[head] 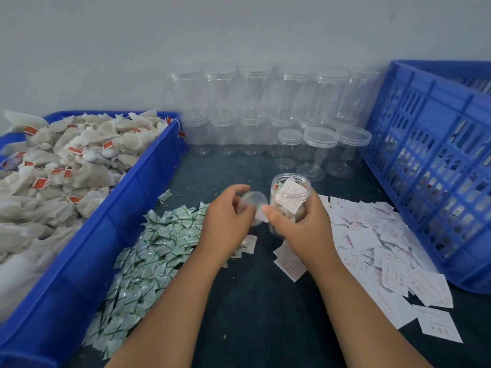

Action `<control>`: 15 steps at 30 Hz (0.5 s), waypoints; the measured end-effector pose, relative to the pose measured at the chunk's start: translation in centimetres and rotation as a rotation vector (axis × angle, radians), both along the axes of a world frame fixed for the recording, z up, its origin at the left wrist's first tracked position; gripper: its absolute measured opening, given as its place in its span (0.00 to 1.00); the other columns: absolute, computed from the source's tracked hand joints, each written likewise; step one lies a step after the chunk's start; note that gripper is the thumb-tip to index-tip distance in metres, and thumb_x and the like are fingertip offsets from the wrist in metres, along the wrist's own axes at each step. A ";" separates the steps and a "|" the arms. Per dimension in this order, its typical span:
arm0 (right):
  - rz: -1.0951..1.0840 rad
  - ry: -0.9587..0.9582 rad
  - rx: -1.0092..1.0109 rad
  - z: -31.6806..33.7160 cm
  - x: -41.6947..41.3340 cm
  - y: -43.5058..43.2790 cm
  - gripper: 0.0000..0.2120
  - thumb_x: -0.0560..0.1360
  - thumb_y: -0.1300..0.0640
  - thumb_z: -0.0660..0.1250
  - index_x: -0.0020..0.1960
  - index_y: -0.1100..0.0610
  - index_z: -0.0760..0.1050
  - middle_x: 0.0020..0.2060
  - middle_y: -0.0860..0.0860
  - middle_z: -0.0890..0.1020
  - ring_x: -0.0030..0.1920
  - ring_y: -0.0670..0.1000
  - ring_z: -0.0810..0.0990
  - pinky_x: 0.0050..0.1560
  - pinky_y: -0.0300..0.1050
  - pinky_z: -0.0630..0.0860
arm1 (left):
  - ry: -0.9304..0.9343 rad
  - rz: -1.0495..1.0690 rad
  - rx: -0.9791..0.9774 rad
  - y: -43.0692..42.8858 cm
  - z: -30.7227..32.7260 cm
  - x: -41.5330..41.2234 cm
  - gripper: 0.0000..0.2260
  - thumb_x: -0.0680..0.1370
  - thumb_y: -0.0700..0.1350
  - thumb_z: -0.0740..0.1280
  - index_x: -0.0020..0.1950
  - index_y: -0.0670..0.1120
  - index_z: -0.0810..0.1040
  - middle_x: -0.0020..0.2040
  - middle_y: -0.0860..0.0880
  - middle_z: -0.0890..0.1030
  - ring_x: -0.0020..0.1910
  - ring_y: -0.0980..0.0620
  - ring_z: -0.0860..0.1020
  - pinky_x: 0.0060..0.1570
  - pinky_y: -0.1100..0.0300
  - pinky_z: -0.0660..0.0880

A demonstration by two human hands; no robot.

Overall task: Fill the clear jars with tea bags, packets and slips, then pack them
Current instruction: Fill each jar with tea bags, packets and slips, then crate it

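Observation:
My right hand (301, 224) grips an open clear jar (290, 193) holding tea bags and a white slip with red print. My left hand (228, 216) holds the jar's clear lid (253, 201) just left of the jar mouth. The lid is blurred. Green and white packets (148, 251) lie heaped on the dark table (255, 301) under my left forearm. White slips (380, 251) are spread to the right of my right arm. Tea bags with red tags (66, 160) fill the blue bin (87, 261) at the left.
Several empty lidded clear jars (265, 107) stand stacked in two tiers against the back wall, with three (321, 152) nearer in front. A blue slotted crate (435, 166) stands at the right.

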State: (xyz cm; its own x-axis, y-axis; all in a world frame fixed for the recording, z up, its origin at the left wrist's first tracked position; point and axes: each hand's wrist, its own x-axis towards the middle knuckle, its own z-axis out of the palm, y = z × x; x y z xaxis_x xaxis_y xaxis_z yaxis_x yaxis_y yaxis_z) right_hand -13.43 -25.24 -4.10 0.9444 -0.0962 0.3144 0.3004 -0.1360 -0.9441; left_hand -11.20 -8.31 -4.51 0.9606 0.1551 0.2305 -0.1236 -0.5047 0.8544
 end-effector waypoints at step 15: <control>0.065 0.102 -0.442 -0.3 -0.3 1.3 0.25 0.63 0.30 0.74 0.55 0.36 0.72 0.52 0.28 0.80 0.48 0.37 0.82 0.45 0.43 0.80 | -0.099 -0.400 -0.316 0.0 2.5 -1.6 0.12 0.84 0.56 0.61 0.59 0.58 0.83 0.65 0.60 0.82 0.65 0.59 0.80 0.61 0.62 0.77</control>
State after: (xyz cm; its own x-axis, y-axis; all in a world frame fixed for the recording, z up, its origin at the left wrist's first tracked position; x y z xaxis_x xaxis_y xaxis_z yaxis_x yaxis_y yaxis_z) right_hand -13.74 -23.92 -4.42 0.9723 0.0866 0.2173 0.2303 -0.5166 -0.8246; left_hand -12.84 -8.36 -2.03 0.9350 -0.1435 0.3243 -0.3418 -0.1210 0.9319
